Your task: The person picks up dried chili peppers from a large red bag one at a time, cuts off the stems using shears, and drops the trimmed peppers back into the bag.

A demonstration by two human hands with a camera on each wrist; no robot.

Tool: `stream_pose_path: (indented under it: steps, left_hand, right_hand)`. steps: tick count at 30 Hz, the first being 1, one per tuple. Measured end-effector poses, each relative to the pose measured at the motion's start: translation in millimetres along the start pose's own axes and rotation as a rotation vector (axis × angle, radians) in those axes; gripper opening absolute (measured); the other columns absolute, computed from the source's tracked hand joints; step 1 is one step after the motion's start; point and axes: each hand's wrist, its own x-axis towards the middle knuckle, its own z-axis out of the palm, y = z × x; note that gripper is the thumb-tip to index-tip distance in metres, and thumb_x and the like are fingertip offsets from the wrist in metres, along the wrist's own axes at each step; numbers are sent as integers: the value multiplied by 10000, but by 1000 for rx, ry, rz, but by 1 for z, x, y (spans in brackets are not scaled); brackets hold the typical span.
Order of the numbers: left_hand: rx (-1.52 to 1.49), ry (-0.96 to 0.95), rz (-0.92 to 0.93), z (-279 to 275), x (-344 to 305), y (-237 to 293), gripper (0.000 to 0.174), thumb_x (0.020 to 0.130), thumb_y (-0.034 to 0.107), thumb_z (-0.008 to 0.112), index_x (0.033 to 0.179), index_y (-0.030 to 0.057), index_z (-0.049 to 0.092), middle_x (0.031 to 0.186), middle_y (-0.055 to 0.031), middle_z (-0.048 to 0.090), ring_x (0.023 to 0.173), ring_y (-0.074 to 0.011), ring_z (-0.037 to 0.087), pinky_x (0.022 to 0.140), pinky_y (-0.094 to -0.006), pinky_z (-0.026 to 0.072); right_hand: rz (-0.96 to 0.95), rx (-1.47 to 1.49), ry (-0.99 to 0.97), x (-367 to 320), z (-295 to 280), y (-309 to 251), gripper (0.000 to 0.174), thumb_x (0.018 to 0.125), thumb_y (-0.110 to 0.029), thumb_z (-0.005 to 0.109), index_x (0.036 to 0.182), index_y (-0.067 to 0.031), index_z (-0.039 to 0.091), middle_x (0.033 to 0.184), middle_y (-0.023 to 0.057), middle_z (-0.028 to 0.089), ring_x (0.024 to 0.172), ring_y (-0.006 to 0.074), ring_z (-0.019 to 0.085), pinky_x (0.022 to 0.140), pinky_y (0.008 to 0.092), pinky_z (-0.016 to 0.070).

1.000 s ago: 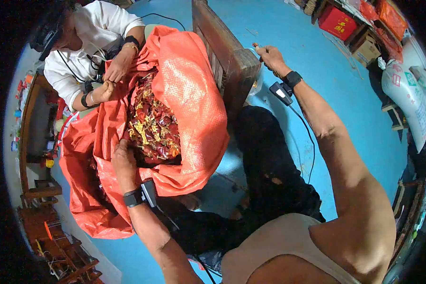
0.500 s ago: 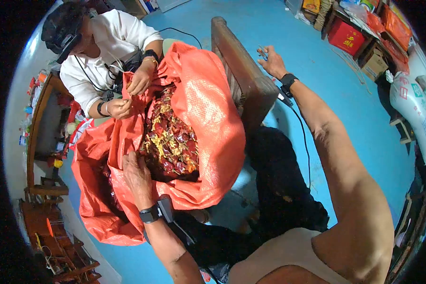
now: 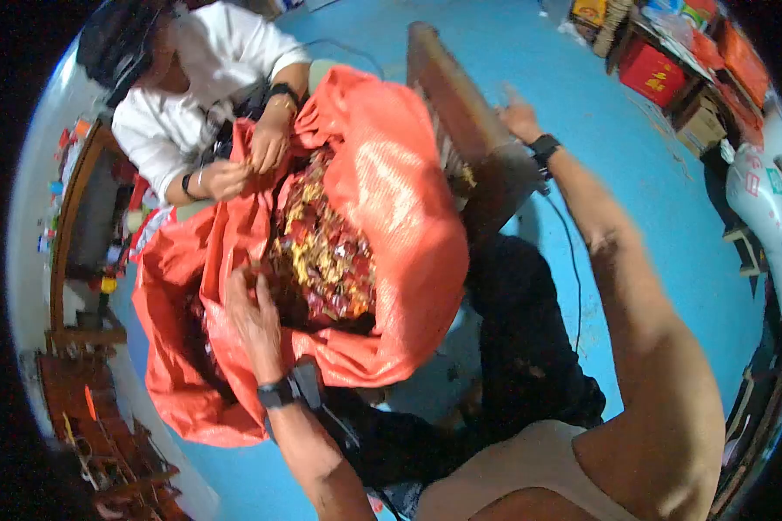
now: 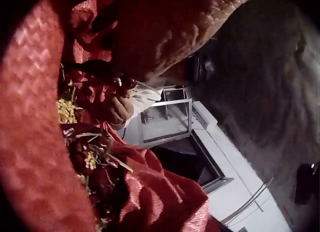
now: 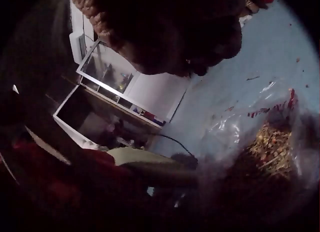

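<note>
My left hand [image 3: 256, 323] is over the fold of an orange-red woven sack [image 3: 400, 217] in the head view, beside a heap of dried red chillies and yellow bits [image 3: 326, 252]. In the left wrist view, the fingertips of this hand [image 4: 155, 27] pinch a dark red chilli [image 4: 128, 82] with a thin stem. My right hand [image 3: 520, 120] is out past the wooden backrest, blurred, one finger extended. Seen from the right wrist, that hand [image 5: 175, 32] is in shadow above a clear plastic bag [image 5: 230, 129] holding stems and scraps [image 5: 275, 147]; nothing shows in its fingers.
Across the sack, a person in a white top [image 3: 222, 52] has both hands at its edge. The dark wooden backrest [image 3: 469, 95] stands between the sack and my right arm. A red box [image 3: 652, 74] and a white sack [image 3: 760, 195] are at the right.
My right hand has shifted from pinching a small stemmed piece to having a finger extended. The left hand has moved up along the sack fold. The view has swung, shifting the scene rightward.
</note>
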Motion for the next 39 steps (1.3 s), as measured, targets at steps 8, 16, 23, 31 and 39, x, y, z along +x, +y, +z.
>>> stream_pose_path:
  steps: [8,16,23,31,39]
  left_hand:
    - [-1369,19,-594,-10,1,7,49,830,123,549,813,100,509,781,-9,531,604,-96,487,526,-202,380]
    - [-1462,-18,-581,-11,-2,26,260,816,55,526,1075,39,504,800,-8,544,666,-85,524,603,-210,446]
    - [-1248,-54,-480,-13,-6,26,262,808,42,512,1070,28,516,911,-1,536,817,-74,501,744,-208,421]
    - [-1069,-332,-438,-14,-7,35,307,829,78,461,1129,30,508,851,-1,527,731,-82,491,702,-208,407]
    - [-1232,-436,-421,7,-11,44,272,894,260,433,1013,32,524,691,29,438,634,-68,393,579,-195,339]
  right_hand:
    - [56,1051,234,-59,-146,-103,254,871,-307,534,971,-75,559,635,-37,468,500,47,425,426,191,343]
    - [-394,1447,-54,-214,-224,-220,171,883,-145,505,1002,-23,495,680,31,500,454,29,408,396,169,317]
    - [-651,905,-391,-191,-122,-326,162,808,-123,546,916,-3,529,687,110,547,599,170,521,549,333,409]
    - [-352,1125,-594,-187,-61,-328,189,781,-178,568,754,9,561,604,98,529,593,175,528,524,350,394]
    - [-497,1143,-493,-186,-67,-314,211,814,-100,573,690,24,457,605,74,397,558,123,405,503,306,364]
